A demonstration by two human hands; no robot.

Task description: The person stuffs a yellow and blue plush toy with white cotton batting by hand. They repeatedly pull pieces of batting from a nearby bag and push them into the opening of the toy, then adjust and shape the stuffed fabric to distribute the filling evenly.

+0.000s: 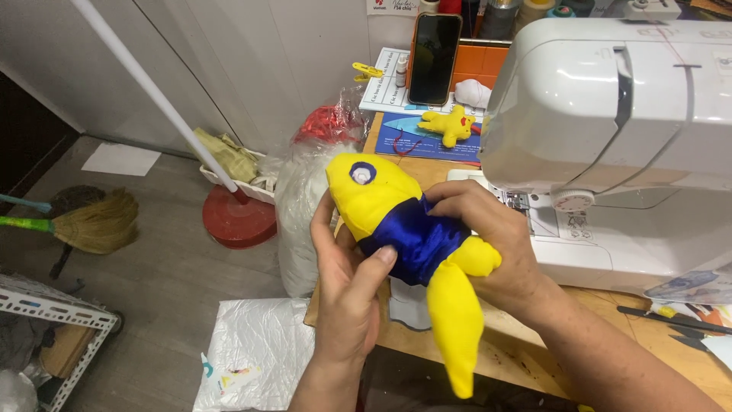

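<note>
stuffed fish toy (408,229) gripped between left hand (347,294) — right hand (488,229).

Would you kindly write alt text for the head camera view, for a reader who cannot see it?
Two bare hands hold a yellow and blue stuffed toy above a wooden table: the left hand grips its underside and the right hand its blue middle. A white sewing machine stands to the right, with a smaller yellow toy and a phone behind.

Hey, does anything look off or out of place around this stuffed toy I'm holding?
Nothing looks damaged or spilled. Both hands, left and right, hold the yellow-and-blue toy by the sewing machine.
</note>
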